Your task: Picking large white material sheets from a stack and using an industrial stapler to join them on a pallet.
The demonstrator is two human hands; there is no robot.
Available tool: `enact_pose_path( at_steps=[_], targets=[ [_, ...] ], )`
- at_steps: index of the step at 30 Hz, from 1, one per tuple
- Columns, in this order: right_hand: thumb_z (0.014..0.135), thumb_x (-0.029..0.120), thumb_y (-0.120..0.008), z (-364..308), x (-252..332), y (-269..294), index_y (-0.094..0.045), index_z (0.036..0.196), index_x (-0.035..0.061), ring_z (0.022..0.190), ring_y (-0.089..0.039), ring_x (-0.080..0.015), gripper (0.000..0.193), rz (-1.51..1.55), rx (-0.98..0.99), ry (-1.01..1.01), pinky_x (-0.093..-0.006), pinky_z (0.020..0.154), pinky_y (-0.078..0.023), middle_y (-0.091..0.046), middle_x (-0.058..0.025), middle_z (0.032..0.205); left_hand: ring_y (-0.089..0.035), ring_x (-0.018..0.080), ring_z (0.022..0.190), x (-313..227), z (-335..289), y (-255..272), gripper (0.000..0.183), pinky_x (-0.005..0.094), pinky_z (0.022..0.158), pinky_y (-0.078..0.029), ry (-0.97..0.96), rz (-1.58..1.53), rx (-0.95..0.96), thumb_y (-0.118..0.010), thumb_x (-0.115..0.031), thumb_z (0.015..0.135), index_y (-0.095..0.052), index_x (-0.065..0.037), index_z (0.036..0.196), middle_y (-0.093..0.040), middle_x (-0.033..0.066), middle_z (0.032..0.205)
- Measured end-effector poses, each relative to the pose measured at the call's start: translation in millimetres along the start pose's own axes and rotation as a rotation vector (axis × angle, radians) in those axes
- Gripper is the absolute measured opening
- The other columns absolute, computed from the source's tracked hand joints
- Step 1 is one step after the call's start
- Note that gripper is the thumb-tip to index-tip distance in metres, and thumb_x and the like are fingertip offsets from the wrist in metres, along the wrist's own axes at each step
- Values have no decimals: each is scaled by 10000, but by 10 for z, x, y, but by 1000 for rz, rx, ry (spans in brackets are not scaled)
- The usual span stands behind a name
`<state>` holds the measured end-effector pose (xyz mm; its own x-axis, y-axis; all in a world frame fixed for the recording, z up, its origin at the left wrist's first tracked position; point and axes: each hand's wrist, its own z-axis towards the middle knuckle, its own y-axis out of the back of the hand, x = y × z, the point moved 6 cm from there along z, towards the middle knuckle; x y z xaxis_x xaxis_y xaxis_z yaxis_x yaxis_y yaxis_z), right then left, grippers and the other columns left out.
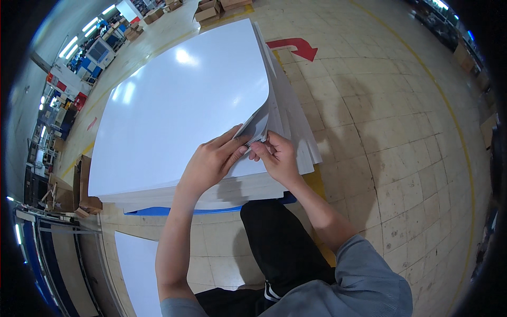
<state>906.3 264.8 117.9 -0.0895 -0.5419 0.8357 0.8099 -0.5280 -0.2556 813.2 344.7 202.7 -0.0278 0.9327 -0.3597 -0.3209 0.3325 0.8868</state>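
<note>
Both hands, left hand [211, 161] and right hand [277, 156], pinch lifted white sheets [256, 127].

Both bare forearms rise from the lower edge to the frame's centre, where the left hand [211, 158] and right hand [277, 156] meet, fingers pinched.

- Bright overhead strip lights throw glare patches on the white sheet stack [179, 105], up-left of the hands.
- Soft shadow falls right of the right hand [277, 156].
- Edges bend, corners black.
</note>
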Motion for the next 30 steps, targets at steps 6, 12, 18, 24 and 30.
enact_pose_path(
  at_steps=[6,12,18,24,30],
  targets=[
    [914,187,-576,-14,-22,10,-572,909,-12,637,-559,-76,199,19,-9,-17,-216,586,-447,-591,-37,693,-649,272,737,4,-14,28,127,344,577,-537,-115,271,-203,-580,-139,862,-576,-45,946,-616,113,1024],
    [892,158,-604,-173,230,145,-565,827,2,598,-537,-69,174,-353,-88,-127,-222,552,-440,-573,-29,671,-627,230,663,86,-4,70,112,329,492,-507,28,477,-539,-589,-73,805,-508,-53,880,-584,83,952],
    [894,343,-571,-285,309,410,-567,948,26,715,-615,-170,321,-85,-210,-448,-280,633,-493,-614,-89,815,-603,154,700,-53,-8,-34,153,277,550,-505,-185,612,-510,-646,-120,753,-537,-96,857,-581,27,970],
    [885,586,-424,-32,-205,42,-399,1269,67,1127,-510,-264,646,812,12,-717,-448,922,-440,-502,-147,1224,-599,256,1011,-24,-194,-354,203,319,721,-535,-302,544,-296,-614,-188,775,-563,-160,970,-536,101,1196],
    [889,609,-392,-54,-276,-20,-367,1306,101,1140,-484,-231,657,886,33,-628,-471,993,-381,-497,-97,1201,-621,274,978,-105,-276,-331,263,337,756,-533,-373,469,-398,-578,-79,804,-551,-113,1063,-579,109,1153]
  ],
)
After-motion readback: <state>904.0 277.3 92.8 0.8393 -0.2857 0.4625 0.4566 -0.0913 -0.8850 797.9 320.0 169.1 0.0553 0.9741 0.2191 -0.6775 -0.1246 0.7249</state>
